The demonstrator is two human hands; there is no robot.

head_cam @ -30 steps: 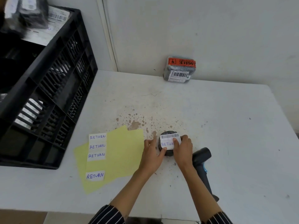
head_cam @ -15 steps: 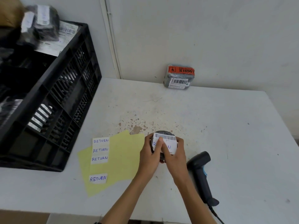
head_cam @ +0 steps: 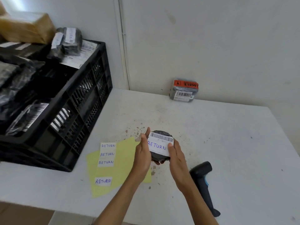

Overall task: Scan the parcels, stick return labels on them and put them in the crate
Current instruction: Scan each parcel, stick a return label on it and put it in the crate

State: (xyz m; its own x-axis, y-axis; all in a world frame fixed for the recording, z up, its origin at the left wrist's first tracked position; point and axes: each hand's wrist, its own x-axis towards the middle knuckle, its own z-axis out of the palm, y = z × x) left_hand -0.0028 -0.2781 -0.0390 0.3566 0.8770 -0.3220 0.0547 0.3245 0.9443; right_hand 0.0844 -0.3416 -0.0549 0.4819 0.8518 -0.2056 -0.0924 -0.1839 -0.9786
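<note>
Scanner [head_cam: 203,181] lies at lower right on the white table [head_cam: 227,135], and a yellow sheet [head_cam: 125,161] with four spare RETURN labels [head_cam: 108,154] lies at lower left. At centre, the left hand [head_cam: 142,153] and right hand [head_cam: 176,158] grip the round black parcel [head_cam: 158,158], fingers curled beneath it, with the right thumb pressing its RETURN label [head_cam: 158,146]. The black crate [head_cam: 90,98] at left is heaped with parcels. A grey parcel [head_cam: 184,91] leans against the far wall.
</note>
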